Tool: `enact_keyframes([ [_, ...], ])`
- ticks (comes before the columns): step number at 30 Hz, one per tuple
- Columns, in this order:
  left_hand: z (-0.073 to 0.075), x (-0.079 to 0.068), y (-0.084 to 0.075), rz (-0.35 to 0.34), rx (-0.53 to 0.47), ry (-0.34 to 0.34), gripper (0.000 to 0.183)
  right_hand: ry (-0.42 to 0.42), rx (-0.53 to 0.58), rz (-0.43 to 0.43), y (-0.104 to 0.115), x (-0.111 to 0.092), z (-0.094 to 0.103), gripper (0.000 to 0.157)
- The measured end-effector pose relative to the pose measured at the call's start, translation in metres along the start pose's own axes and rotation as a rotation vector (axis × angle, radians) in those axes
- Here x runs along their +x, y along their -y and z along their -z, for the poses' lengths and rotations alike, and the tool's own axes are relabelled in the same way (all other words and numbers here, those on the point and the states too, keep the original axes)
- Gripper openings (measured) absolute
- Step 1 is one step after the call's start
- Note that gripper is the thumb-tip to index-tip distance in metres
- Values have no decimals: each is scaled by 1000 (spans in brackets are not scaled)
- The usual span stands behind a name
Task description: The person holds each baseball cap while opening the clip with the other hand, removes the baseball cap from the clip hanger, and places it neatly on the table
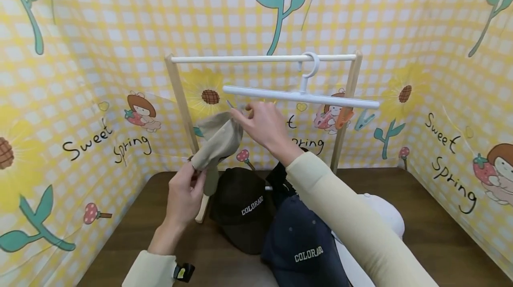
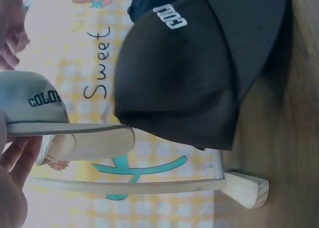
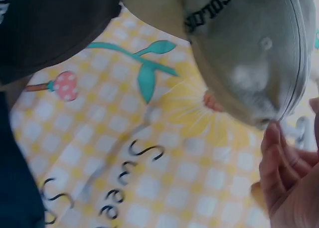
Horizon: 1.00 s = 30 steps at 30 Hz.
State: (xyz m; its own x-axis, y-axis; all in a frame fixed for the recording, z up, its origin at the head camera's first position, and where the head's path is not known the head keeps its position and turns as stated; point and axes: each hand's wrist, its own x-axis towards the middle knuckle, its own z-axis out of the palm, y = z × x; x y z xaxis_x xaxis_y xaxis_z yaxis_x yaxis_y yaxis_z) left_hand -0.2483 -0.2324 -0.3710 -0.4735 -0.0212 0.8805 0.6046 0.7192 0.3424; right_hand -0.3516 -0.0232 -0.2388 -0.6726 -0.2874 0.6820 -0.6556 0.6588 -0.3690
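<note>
A beige baseball cap [image 1: 220, 140] with dark lettering is held up below the left part of a white hanger [image 1: 280, 94]. My left hand [image 1: 184, 193] pinches it by the brim, thumb and fingers on either side; the brim [image 2: 99, 138] extends past them in the left wrist view. My right hand [image 1: 266, 124] is just under the hanger bar, its fingertips pinching the edge of the cap's crown [image 3: 249, 73]. A pale grey clip [image 3: 302, 130] shows beside those fingers. Part of the hanger's clip row is hidden behind this hand.
The hanger hooks on a white rod [image 1: 240, 59] of a wooden rack. Pink, orange [image 1: 344, 118] and teal clips hang at its right. A black cap [image 1: 242, 207], a navy cap [image 1: 304, 238] and a white cap [image 1: 384, 211] lie on the brown table [image 1: 132, 233]. Patterned cloth surrounds it.
</note>
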Motion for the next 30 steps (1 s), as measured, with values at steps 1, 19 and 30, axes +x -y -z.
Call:
enact_keyframes([
  [1, 1, 0, -4, -27, 1, 9, 13, -11, -27, -17, 4, 3, 0, 60],
  [19, 45, -12, 0, 212, -221, 170, 26, -53, -85, 56, -4, 16, 12, 49],
  [30, 93, -84, 19, 762, -667, 598, 31, 3, -26, 71, -26, -38, 62, 41],
])
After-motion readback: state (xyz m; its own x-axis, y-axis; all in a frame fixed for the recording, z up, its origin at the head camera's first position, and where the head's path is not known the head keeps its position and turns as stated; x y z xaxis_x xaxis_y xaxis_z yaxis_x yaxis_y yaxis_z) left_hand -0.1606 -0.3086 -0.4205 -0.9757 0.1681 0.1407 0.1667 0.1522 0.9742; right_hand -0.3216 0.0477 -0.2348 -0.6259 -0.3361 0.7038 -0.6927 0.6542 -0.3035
